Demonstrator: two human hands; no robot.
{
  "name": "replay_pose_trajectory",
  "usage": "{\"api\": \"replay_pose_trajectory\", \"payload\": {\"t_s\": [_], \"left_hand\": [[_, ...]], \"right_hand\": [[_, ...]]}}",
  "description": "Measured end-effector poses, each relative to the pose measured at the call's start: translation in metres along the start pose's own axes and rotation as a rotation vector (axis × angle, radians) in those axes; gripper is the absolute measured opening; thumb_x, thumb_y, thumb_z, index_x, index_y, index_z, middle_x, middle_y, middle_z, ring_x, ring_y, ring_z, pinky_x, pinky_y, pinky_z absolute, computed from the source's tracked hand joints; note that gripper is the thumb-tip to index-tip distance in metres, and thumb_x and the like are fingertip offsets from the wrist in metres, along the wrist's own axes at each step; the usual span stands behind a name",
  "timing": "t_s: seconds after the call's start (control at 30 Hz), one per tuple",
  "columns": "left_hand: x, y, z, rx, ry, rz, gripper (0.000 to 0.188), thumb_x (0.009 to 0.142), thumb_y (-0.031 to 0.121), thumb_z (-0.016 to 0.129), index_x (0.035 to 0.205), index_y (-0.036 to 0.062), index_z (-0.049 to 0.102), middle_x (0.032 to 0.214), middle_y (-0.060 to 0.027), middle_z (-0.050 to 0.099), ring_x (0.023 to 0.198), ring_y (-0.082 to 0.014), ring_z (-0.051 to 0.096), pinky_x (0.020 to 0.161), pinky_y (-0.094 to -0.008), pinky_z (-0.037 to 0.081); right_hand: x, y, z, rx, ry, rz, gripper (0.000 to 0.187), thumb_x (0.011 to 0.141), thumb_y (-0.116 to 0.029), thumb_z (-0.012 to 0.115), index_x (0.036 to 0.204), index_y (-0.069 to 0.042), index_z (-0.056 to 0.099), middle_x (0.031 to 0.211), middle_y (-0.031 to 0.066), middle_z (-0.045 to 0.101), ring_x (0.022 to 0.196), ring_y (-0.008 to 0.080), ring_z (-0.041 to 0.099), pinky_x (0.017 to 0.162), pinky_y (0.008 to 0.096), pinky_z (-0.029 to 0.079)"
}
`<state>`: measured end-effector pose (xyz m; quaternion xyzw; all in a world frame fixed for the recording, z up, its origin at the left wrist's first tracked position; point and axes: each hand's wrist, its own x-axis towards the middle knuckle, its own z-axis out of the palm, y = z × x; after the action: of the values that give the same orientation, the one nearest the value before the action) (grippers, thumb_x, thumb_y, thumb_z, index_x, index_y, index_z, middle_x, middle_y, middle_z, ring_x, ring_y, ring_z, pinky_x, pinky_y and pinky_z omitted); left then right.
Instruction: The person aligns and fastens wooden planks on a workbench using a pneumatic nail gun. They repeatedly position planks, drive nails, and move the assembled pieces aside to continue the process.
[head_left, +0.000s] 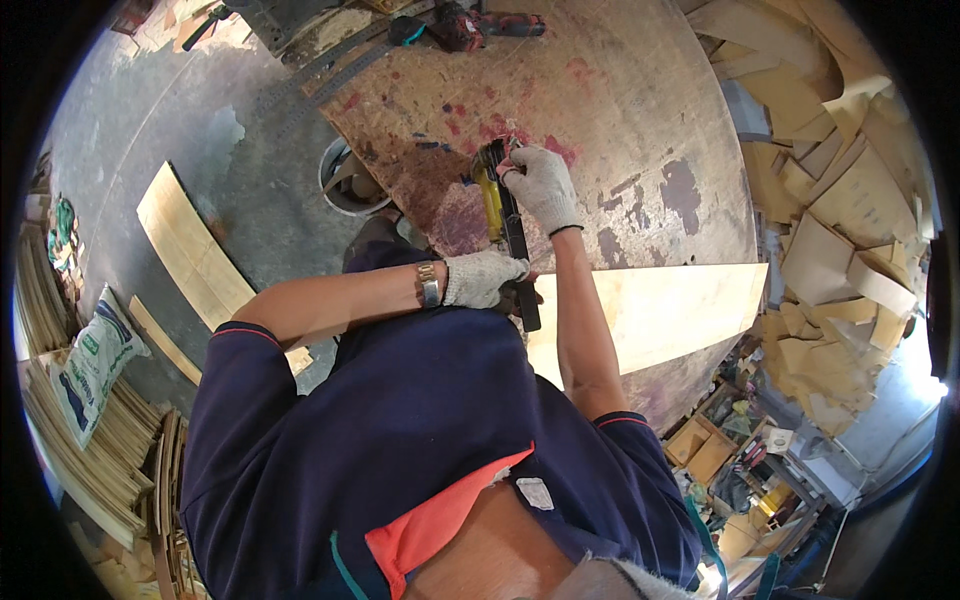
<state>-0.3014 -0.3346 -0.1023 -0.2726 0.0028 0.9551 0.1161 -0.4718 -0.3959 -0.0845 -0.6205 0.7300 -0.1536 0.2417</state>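
A black and yellow staple gun with a long black magazine is held before my chest, over the near edge of the workbench. My left hand, in a pale knitted glove, is closed around the lower part of the tool. Gloved alike, my right hand has its fingers curled at the tool's upper end, thumb and fingertips against it. Just right of the tool, a pale wooden board lies on the bench, partly behind my right forearm.
A red and black power tool lies at the bench's far edge. Left of the bench, a white bucket stands on the floor near long wooden boards. A sack rests on stacked sheets at far left. Scrap sheets pile up at right.
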Motion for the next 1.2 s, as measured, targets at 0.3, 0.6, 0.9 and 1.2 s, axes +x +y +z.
{"api": "replay_pose_trajectory", "payload": {"t_s": [0.3, 0.6, 0.9, 1.2], "left_hand": [[0.0, 0.0, 0.006, 0.078, 0.016, 0.063, 0.024, 0.108, 0.021, 0.045, 0.121, 0.0033, 0.055, 0.109, -0.0134, 0.065, 0.104, -0.0329, 0.066, 0.091, -0.0478, 0.054], [0.004, 0.003, 0.01, 0.293, 0.145, 0.079, 0.02, 0.106, 0.018, 0.047, 0.114, 0.0022, 0.056, 0.099, -0.0126, 0.065, 0.084, -0.0272, 0.066, 0.07, -0.0395, 0.057], [0.027, 0.001, -0.015, 0.415, 0.004, -0.026, 0.023, 0.102, 0.008, 0.053, 0.124, 0.0019, 0.056, 0.106, -0.0107, 0.064, 0.09, -0.0238, 0.067, 0.073, -0.039, 0.058], [0.024, 0.002, -0.001, 0.471, 0.076, -0.038, 0.049, 0.092, 0.005, 0.065, 0.138, 0.0006, 0.047, 0.133, -0.0118, 0.057, 0.117, -0.0234, 0.059, 0.094, -0.037, 0.054]], "right_hand": [[0.0, -0.022, 0.019, -0.144, 0.061, 0.262, 0.025, 0.078, -0.028, 0.069, 0.087, -0.004, 0.075, 0.087, 0.0228, 0.071, 0.088, 0.0398, 0.07, 0.08, 0.0472, 0.055], [0.003, -0.036, 0.022, -0.231, 0.027, 0.335, 0.031, 0.081, -0.027, 0.066, 0.094, 0.0, 0.074, 0.093, 0.0267, 0.07, 0.092, 0.0414, 0.07, 0.083, 0.0485, 0.055], [-0.008, -0.036, 0.027, -0.242, 0.025, 0.334, 0.029, 0.082, -0.026, 0.067, 0.091, 0.001, 0.072, 0.091, 0.0281, 0.069, 0.093, 0.043, 0.068, 0.084, 0.05, 0.054], [-0.013, -0.052, 0.011, -0.398, -0.105, 0.304, 0.031, 0.083, -0.028, 0.068, 0.092, 0.001, 0.074, 0.094, 0.0252, 0.071, 0.094, 0.0402, 0.07, 0.084, 0.0478, 0.056]]}}
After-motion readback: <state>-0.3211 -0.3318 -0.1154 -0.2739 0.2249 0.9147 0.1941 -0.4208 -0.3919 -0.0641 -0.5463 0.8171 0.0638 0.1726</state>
